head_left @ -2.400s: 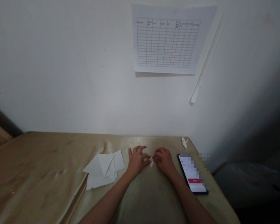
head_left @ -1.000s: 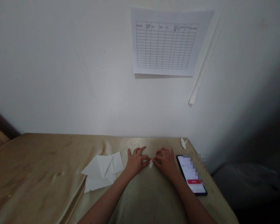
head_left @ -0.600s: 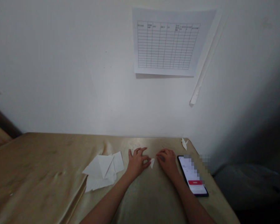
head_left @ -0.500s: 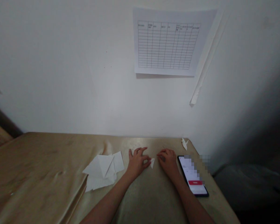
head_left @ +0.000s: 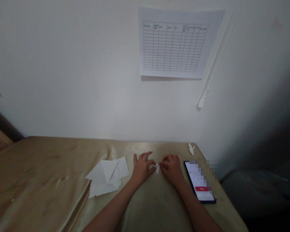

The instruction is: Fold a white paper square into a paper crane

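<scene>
Between my hands is a small folded piece of white paper (head_left: pixel 157 169), pointed at its lower end. Thumb and index finger of my left hand (head_left: pixel 143 167) pinch its left side, while the other fingers stay raised and spread. My right hand (head_left: pixel 171 167) has its thumb and index fingertips closed at the paper's upper right edge. The fingertips hide part of the folds. To the left of my left hand lies a loose stack of white paper sheets (head_left: pixel 106 177), some with creases.
A phone (head_left: pixel 199 183) with a lit screen lies right of my right forearm. Near the table's back right corner sits a small folded paper bird (head_left: pixel 191 149). A brown cover lies over the table (head_left: pixel 50 180), wrinkled at left. A printed chart (head_left: pixel 171 48) hangs on the wall behind.
My right hand has moved slightly left, and its fingertips now meet the folded paper. The left hand keeps its pinch in nearly the same place.
</scene>
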Demonstrator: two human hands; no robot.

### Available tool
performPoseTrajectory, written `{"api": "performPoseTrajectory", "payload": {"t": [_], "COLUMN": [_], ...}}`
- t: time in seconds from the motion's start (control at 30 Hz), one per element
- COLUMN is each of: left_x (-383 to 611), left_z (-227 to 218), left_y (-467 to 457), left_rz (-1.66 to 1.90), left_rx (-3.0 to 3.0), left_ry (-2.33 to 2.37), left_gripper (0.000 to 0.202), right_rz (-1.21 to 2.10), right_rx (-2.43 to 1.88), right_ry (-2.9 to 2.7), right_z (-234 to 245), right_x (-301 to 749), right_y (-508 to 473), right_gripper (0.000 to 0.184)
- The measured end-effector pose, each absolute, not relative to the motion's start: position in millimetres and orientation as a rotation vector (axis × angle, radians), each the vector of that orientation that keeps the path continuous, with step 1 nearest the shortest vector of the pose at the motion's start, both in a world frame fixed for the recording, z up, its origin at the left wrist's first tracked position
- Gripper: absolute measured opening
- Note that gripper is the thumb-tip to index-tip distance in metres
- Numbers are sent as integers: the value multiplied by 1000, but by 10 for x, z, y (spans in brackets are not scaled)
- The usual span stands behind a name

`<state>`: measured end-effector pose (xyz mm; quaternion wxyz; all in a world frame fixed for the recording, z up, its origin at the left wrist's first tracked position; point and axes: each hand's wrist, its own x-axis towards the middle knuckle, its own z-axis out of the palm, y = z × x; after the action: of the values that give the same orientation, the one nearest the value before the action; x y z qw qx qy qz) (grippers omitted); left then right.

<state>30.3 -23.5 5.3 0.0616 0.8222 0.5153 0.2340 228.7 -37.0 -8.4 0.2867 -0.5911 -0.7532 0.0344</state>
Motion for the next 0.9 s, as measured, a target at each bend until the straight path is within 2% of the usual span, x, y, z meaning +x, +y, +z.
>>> {"api": "performPoseTrajectory", "payload": {"t": [0.4, 0.67, 0.9], "left_x": [302, 328, 338], "left_z": [73, 100, 53], "left_y": [-235, -230, -238], "left_rz": [637, 579, 537], "left_rx": [2453, 2515, 2532], "left_ry": [1610, 1629, 1579], "left_gripper": [13, 12, 14], "right_rz": [163, 82, -36], "right_rx": [-1641, -1740, -1626], "right_ry": [-1968, -2014, -2214], "right_z": [-66, 28, 71], "right_x": [2246, 2165, 2149], "right_y": [-343, -359, -428], "right_gripper": [11, 12, 15]}}
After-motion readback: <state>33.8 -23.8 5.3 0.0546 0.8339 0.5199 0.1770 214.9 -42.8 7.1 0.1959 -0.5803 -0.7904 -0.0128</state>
